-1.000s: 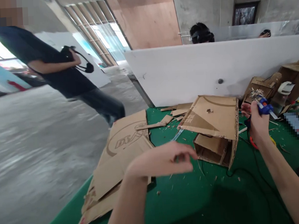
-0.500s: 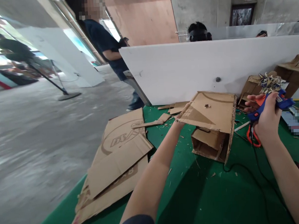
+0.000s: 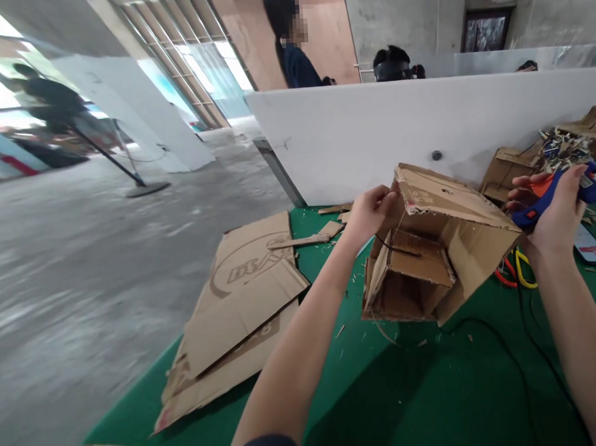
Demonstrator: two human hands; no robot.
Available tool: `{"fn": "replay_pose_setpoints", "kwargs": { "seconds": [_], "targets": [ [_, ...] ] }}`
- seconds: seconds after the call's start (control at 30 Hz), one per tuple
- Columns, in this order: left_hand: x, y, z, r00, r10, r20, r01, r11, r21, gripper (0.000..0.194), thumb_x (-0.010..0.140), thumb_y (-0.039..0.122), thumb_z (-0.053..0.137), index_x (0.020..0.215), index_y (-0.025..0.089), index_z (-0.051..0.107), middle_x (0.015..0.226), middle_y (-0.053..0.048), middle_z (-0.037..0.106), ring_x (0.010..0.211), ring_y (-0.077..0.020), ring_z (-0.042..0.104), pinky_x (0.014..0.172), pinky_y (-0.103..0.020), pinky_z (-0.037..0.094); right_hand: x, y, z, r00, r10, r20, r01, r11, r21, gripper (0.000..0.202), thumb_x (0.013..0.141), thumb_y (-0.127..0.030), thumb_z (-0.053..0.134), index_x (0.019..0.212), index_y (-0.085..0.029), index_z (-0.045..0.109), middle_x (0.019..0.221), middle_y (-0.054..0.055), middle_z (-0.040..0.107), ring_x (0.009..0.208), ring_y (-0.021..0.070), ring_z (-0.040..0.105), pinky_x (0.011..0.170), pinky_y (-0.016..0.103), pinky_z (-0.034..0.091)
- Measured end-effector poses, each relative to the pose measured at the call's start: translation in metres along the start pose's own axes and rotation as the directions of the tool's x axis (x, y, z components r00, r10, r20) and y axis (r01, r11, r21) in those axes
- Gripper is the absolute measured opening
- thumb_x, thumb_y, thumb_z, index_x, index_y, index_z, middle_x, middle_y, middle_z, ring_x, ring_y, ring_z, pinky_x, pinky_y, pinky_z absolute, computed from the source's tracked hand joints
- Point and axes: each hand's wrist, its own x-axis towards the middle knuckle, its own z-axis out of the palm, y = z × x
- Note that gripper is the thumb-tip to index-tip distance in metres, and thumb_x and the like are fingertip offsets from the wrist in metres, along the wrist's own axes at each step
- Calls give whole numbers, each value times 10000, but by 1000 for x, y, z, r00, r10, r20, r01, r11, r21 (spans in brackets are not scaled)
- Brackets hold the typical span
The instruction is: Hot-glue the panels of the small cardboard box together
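A cardboard box structure is tilted above the green table, its open front showing an inner compartment. My left hand pinches the upper left corner of its top panel. In my right hand is a blue glue gun with an orange part, held beside the box's right edge. The fingers of that hand are partly curled round the tool. A black cable hangs below my right hand onto the table.
Flat cardboard sheets lie on the green table at the left. Scissors lie behind the cable. A white partition stands at the back, with people beyond it. More cardboard pieces and a phone are at the right.
The box has turned and tilted, showing more of its inside. My left hand has come into view at its corner. My right hand with the glue gun has shifted right. The standing person has moved right.
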Motion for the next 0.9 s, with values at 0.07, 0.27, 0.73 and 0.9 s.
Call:
{"fn": "replay_pose_setpoints", "kwargs": {
  "seconds": [0.07, 0.27, 0.73, 0.9],
  "targets": [
    [0, -2, -2, 996, 88, 27, -90, 992, 86, 196, 851, 276, 555, 682, 185, 516, 646, 13, 495, 693, -153, 473, 673, -268, 384, 4, -4, -2, 1000, -20, -20, 20, 1000, -5, 519, 848, -715, 556, 738, -208, 577, 750, 65, 683, 560, 165, 637, 568, 359, 558],
    [-6, 0, -9, 994, 112, 6, -109, 948, 300, 278, 903, 391, 465, 738, 190, 562, 625, 10, 483, 628, -153, 415, 623, -281, 307, 10, -15, -9, 997, -73, -19, 73, 997, 4, 520, 859, -711, 545, 733, -208, 585, 749, 60, 682, 558, 160, 629, 526, 336, 536],
    [-38, 16, -6, 987, 45, -153, 37, 870, 492, 278, 976, 396, 454, 863, 201, 617, 816, -95, 717, 761, -243, 651, 658, -296, 363, 7, -49, -45, 920, -178, 348, 201, 979, -32, 350, 856, -479, 711, 690, -177, 654, 678, 11, 666, 432, 105, 555, 365, 236, 412],
    [-43, 22, -6, 983, 32, -183, 91, 778, 622, 269, 1010, 359, 434, 886, 216, 624, 818, -85, 729, 784, -262, 679, 615, -298, 305, -4, -44, -89, 739, 118, 664, -25, 989, -148, 262, 832, -448, 751, 831, -189, 712, 767, 34, 692, 484, 137, 591, 399, 272, 465]
  ]
}}
